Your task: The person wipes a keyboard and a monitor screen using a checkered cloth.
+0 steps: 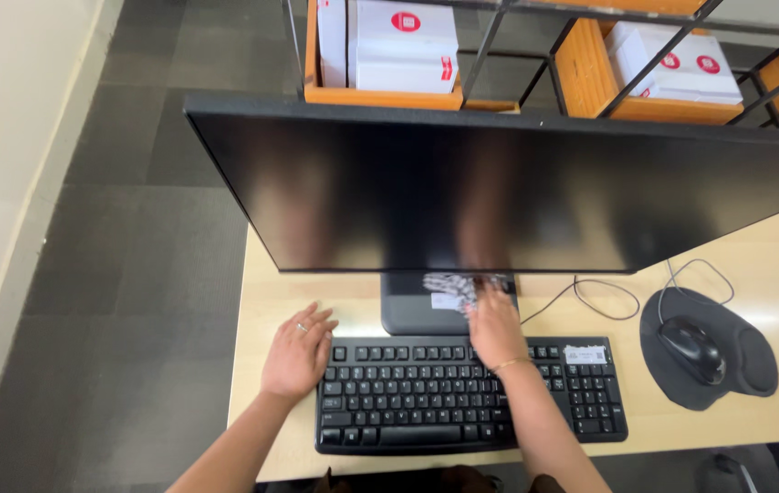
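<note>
On the counter (773, 265) the monitor (499, 196) stands at the back, the keyboard (426, 397) just before its stand (417, 310). The mouse (692, 350) lies on a mouse pad (754, 365) right of the keyboard. Behind the monitor, shelves (380, 94) hold boxes (403, 46).

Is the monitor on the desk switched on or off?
Off, it appears: the monitor screen is uniformly dark, showing only faint reflections, with no picture or light on it.

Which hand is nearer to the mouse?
Right. The right hand reaches over the keyboard toward the monitor base, left of the mouse; the left hand rests flat beyond the keyboard's far end.
</note>
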